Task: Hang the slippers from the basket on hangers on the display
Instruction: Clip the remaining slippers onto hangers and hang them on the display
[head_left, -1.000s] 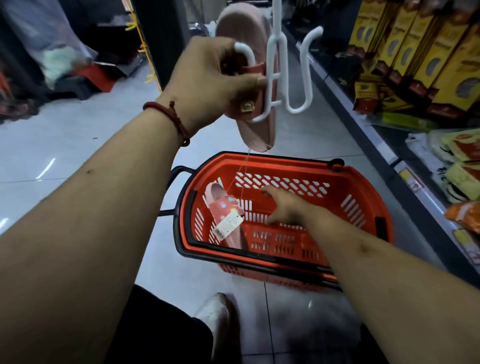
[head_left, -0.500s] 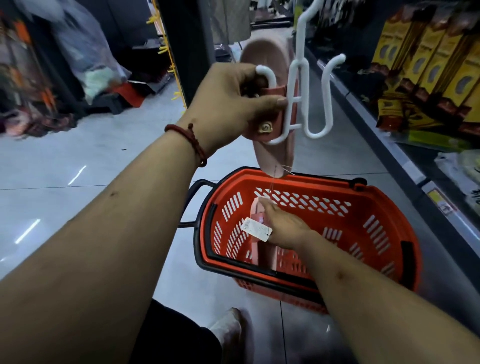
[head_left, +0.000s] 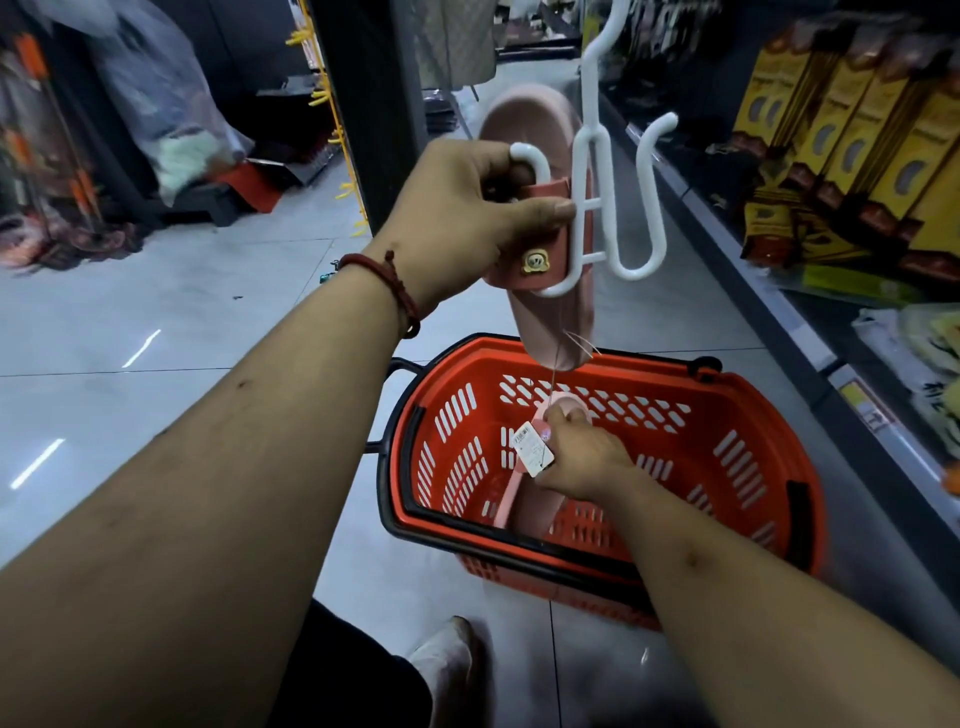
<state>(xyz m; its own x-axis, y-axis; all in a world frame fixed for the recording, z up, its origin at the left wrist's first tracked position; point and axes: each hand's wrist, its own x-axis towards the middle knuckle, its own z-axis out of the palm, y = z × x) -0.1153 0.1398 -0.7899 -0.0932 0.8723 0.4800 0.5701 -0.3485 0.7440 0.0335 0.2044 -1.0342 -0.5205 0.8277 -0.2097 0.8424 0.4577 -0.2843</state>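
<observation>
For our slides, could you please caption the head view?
Left hand holds a pink slipper on a white hanger; right hand grips the second slipper in the red basket.

Our forearms (head_left: 249, 493) are bare to the edge of view. Just behind our left hand (head_left: 462, 218), a red braided cord bracelet (head_left: 397, 283) with a knot circles the wrist. Below, we wear dark trousers (head_left: 353, 675) and a pale shoe (head_left: 447, 660).

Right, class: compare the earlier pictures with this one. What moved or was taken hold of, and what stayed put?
The right hand moved left across the basket, from its bare floor to the second slipper. It took hold of that slipper and tipped it up on end. Unchanged: the left hand still grips the first slipper on the hanger, and the basket stays on the floor.
</observation>
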